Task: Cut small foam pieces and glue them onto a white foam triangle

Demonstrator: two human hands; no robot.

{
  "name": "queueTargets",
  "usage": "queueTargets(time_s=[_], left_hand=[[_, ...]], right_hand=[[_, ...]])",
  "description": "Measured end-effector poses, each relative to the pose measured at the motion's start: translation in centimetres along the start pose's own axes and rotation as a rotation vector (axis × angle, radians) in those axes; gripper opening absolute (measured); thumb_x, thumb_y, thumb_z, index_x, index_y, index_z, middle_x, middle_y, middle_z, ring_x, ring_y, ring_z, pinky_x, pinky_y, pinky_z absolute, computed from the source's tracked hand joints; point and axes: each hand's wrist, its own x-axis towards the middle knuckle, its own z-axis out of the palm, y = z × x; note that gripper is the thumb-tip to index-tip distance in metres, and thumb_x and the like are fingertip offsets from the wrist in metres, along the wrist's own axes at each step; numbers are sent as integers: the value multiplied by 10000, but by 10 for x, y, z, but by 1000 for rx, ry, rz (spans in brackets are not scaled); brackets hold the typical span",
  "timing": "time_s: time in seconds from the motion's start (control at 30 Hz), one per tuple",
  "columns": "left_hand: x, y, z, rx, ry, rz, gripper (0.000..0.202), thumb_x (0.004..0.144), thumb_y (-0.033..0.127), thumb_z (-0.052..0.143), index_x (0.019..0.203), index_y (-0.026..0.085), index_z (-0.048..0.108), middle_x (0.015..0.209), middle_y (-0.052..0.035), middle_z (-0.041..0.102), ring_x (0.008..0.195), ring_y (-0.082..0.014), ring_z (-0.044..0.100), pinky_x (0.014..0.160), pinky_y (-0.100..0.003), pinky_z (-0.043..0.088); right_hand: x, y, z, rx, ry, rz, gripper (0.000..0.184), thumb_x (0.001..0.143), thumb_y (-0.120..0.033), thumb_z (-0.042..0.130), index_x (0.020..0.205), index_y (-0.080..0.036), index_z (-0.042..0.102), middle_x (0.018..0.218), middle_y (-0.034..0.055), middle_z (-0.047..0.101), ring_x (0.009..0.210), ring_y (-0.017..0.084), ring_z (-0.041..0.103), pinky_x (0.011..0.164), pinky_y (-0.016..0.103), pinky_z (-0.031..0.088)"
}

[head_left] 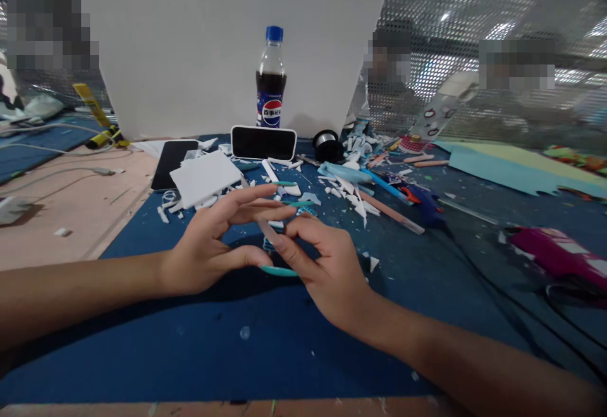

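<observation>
My left hand hovers over the blue mat with its long teal-nailed fingers stretched out to the right. My right hand meets it from the right, thumb and forefinger pinched on a thin pale strip that angles up between the two hands. The left fingertips rest against or just above that strip. White foam scraps litter the mat just beyond the hands.
A white foam sheet, two phones and a cola bottle stand behind, before a white board. A tape roll, pens, a blue glue gun and a magenta tool lie right. Blurred people sit beyond a mesh screen.
</observation>
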Motion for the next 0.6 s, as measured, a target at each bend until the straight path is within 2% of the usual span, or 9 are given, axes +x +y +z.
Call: queueTargets(time_s=[0.1,0.2,0.27,0.37,0.47,0.6], left_hand=[[1,0,1,5,24,-5,616,787,252,732,1334,275,450,1138,-53,699,1164,-213,588,1024,-346,459],[2,0,1,-35,44,-4,618,769,221,748,1319,265,469,1101,-50,714,1116,-194,619,986,-300,489],[0,0,1,-56,71,-4,592,770,217,748,1301,265,489,1097,-42,715,1093,-184,633,975,-276,493],[-2,-2,1,-66,118,-17,462,843,235,675,1275,266,512,1117,-38,701,1092,-181,630,975,-282,491],[-2,-3,2,-45,210,-20,350,900,226,596,1243,249,534,1122,-44,670,1057,-168,631,933,-271,508],[5,-2,4,21,381,-78,213,907,275,580,1107,204,603,936,-30,643,850,-125,624,792,-235,533]], right_hand=[[-1,-1,-1,21,-12,8,335,902,-295,543,594,-183,472,549,-52,421,545,87,416,569,245,327],[-1,-2,0,120,-36,106,333,887,-327,556,594,-183,496,561,-47,421,546,90,409,550,245,325],[0,-3,1,264,-47,205,336,891,-385,537,620,-187,531,584,-36,457,562,99,432,558,248,352],[2,-1,3,579,-69,316,369,903,-474,478,686,-197,589,655,1,556,617,127,523,631,279,435],[5,2,2,820,-61,381,349,889,-472,496,689,-199,580,716,26,600,678,154,592,694,322,485],[9,5,-4,840,-17,382,297,868,-419,523,669,-200,552,746,29,609,759,175,619,783,357,491]])
